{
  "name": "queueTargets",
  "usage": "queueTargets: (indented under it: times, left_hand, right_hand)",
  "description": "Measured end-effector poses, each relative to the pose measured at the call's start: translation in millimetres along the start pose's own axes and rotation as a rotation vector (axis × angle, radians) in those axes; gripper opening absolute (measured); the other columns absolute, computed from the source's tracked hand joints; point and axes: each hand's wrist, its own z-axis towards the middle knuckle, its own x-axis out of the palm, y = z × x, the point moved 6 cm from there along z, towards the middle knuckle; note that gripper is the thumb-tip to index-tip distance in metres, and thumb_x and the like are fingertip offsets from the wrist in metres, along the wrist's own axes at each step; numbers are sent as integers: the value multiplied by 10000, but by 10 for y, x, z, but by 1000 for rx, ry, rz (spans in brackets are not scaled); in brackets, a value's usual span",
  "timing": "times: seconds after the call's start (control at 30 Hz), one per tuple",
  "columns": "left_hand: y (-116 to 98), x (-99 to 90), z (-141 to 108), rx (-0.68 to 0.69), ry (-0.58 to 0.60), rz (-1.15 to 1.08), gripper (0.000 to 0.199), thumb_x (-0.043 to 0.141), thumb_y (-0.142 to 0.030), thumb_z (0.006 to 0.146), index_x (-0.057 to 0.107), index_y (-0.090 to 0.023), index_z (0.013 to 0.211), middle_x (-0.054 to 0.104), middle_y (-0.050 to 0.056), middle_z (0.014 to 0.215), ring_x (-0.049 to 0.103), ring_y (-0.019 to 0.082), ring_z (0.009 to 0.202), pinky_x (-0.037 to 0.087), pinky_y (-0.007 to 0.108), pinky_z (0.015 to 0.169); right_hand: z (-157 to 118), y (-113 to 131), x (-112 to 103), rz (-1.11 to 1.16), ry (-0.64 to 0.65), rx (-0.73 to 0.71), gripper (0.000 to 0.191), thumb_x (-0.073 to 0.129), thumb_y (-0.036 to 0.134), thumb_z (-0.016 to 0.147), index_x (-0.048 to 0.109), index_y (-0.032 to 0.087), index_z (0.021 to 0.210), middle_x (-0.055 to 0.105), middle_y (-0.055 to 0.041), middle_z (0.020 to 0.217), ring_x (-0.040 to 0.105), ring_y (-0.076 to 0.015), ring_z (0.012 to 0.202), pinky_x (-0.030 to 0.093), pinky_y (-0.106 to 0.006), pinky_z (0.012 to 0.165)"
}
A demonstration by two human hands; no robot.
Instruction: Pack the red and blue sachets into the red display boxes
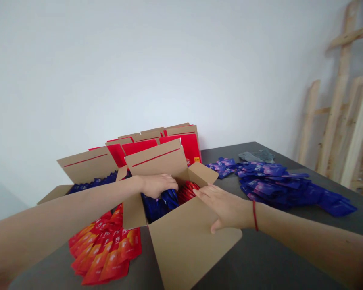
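Note:
An open cardboard box (196,241) faces me with its flaps spread. Dark blue sachets (161,207) stand packed in its left part, and red sachets (186,192) in its right part. My left hand (159,185) reaches in over the left side, its fingers curled over the tops of the blue sachets; the fingertips are partly hidden. My right hand (225,205) lies at the box's right edge, fingers stretched toward the red sachets, palm over the front flap. A red band circles that wrist.
Fanned red-orange sachets (109,249) lie on the dark table (248,257) at left front. Blue-purple sachets (278,185) are heaped right, near crumpled clear plastic (257,156). Another open box (84,164) of blue sachets and red boxes (181,141) stand behind. Wooden frames (345,100) lean at right.

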Motion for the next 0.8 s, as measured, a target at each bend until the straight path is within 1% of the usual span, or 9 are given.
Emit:
queueTargets:
  times: [0.07,0.17,0.3,0.37,0.47,0.57,0.67,0.73,0.8]
  left_hand:
    - [14,21,-10,-40,54,-35,620,711,-118,601,530,-197,1189,602,89,1170,524,278,1118,316,429,1069]
    - [38,34,-27,-138,146,-130,621,703,-191,606,539,-211,1205,582,78,1225,497,284,1163,327,406,1055]
    - [30,6,-18,-233,173,-181,453,636,-313,720,570,-220,1158,601,63,1207,522,267,1132,403,354,957]
    - [-9,3,15,-256,143,-171,317,519,-414,850,593,-213,1083,633,62,1128,551,252,1075,414,352,926]
    - [-114,37,69,-283,59,-131,390,338,-482,956,596,-190,969,648,77,986,570,247,988,380,395,952]
    - [-238,109,63,-282,-34,-70,353,381,-454,953,579,-163,984,624,111,996,542,267,1011,334,430,998]
    - [-327,155,-11,-223,-156,11,300,452,-408,933,565,-159,1056,600,119,1067,504,273,1090,255,452,1080]
    - [-331,176,-61,-193,-212,37,297,461,-399,933,557,-167,1092,591,116,1106,494,271,1120,221,468,1109]
    - [-296,190,-85,-190,-228,21,303,470,-401,929,552,-174,1111,585,114,1134,494,271,1128,218,478,1115]
  right_hand:
    - [2,-1,-3,10,4,1,1119,861,443,537,337,-16,1412,477,-266,1333,438,-356,1243,272,-507,1095]
    - [2,-4,-10,27,-6,2,1111,860,445,537,345,-11,1409,473,-262,1338,428,-353,1251,269,-501,1099]
    - [1,3,5,16,-15,-10,1109,849,447,558,329,-25,1415,468,-256,1343,418,-345,1256,253,-494,1113]
    - [1,7,13,-2,-16,-13,1113,845,449,567,318,-37,1418,462,-254,1349,409,-346,1260,242,-501,1119]
    - [0,7,20,-5,-18,-12,1120,847,445,565,312,-39,1421,458,-246,1355,407,-345,1260,243,-503,1121]
    - [-4,15,22,12,-27,-9,1105,853,435,562,328,-38,1412,467,-240,1345,418,-339,1253,249,-493,1122]
    - [-3,45,-4,22,-37,-5,1111,861,436,552,334,-40,1406,464,-250,1348,415,-346,1264,235,-504,1128]
    - [-9,68,-60,37,-42,-21,1107,851,467,562,339,-34,1406,462,-250,1359,414,-348,1270,232,-507,1131]
    - [-43,54,-164,76,-61,-58,1032,795,514,639,346,4,1415,451,-219,1391,407,-307,1292,260,-445,1133]
